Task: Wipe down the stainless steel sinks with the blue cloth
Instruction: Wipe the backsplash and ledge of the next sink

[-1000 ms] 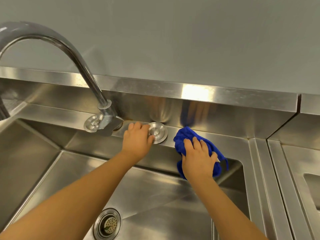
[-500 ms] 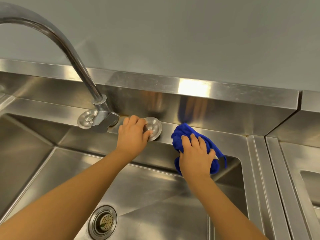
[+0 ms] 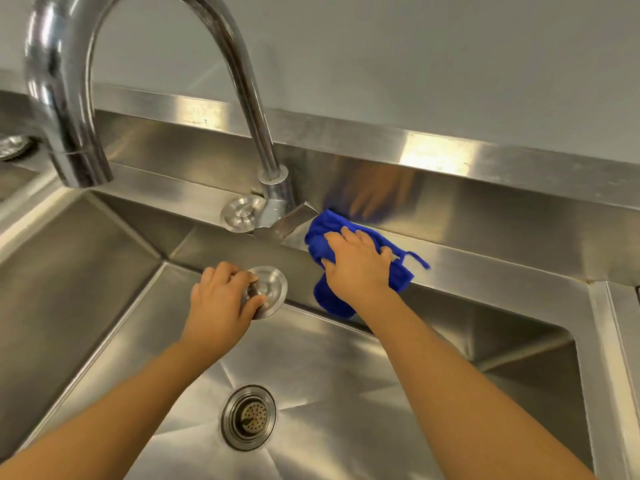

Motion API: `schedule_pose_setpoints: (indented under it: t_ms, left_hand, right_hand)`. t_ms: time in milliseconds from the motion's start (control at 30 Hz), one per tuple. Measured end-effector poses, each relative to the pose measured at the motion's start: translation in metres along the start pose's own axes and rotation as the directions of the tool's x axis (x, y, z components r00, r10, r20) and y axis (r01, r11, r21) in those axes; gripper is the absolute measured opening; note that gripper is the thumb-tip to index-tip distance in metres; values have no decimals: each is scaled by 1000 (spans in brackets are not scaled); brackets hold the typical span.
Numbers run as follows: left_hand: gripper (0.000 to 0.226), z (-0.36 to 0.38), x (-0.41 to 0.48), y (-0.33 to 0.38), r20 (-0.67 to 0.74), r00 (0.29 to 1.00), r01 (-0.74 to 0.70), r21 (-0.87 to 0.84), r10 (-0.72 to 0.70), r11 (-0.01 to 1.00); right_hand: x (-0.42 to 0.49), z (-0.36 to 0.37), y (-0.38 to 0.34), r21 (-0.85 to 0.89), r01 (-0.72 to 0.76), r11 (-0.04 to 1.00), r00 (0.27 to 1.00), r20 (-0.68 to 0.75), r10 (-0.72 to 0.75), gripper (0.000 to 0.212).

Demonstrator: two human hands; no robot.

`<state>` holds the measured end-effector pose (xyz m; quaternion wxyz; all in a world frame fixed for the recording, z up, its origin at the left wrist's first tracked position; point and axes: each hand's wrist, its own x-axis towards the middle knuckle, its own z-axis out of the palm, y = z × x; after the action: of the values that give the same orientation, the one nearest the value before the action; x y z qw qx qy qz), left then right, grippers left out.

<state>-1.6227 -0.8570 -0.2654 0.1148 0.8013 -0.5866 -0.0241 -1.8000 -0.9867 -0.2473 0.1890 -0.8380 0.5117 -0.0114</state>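
Head view: the right hand [image 3: 358, 265] lies flat with fingers spread, pressing the blue cloth [image 3: 320, 239] onto the sink's back ledge [image 3: 485, 268], just right of the faucet [image 3: 273, 188] base. The left hand [image 3: 221, 303] grips a round steel stopper [image 3: 272, 287] by its knob, over the basin [image 3: 346, 375]. Wiping seems to be at the ledge — basin walls, the floor around the drain strainer [image 3: 248, 416] and the neighbouring sink [image 3: 14, 188] look still to do. Rightward the ledge runs open; leftward the faucet base crowds the cloth — the backsplash [image 3: 485, 209] closes in behind.
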Motion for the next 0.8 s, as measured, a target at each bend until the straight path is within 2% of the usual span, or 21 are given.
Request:
schedule_pose_setpoints:
  t_ms: [67, 167, 267, 333, 500, 600, 667, 800]
  left_hand:
    - [27, 2, 3, -3, 8, 1000, 13, 10, -13, 1000]
    - [27, 12, 4, -6, 21, 1000, 14, -9, -13, 1000]
    - [26, 25, 5, -8, 6, 1000, -15, -24, 15, 1000]
    - [25, 32, 6, -6, 0, 1000, -17, -42, 17, 999]
    - [25, 38, 10, 0, -18, 1000, -12, -66, 11, 998]
    - [25, 34, 14, 5, -35, 999, -8, -66, 6, 998]
    - [25, 31, 15, 11, -31, 999, -12, -72, 10, 997]
    - [24, 27, 12, 23, -38, 999, -39, -97, 36, 995]
  right_hand:
    - [-6, -4, 14, 2, -25, 1000, 999, -24, 25, 35]
    - [-25, -7, 39, 22, -182, 983, 972, -146, 184, 26]
    - [-28, -7, 40, -22, -253, 967, 953, -177, 246, 25]
    - [-17, -5, 26, -36, -234, 971, 961, -161, 226, 22]
    - [20, 4, -15, -63, 26, 998, 998, -60, -30, 34]
    - [21, 1, -5, -27, 94, 995, 995, -24, -95, 35]
    - [7, -1, 14, -1, 71, 998, 992, -105, -70, 29]
    - [-36, 1, 57, 2, -98, 995, 961, -258, 96, 25]
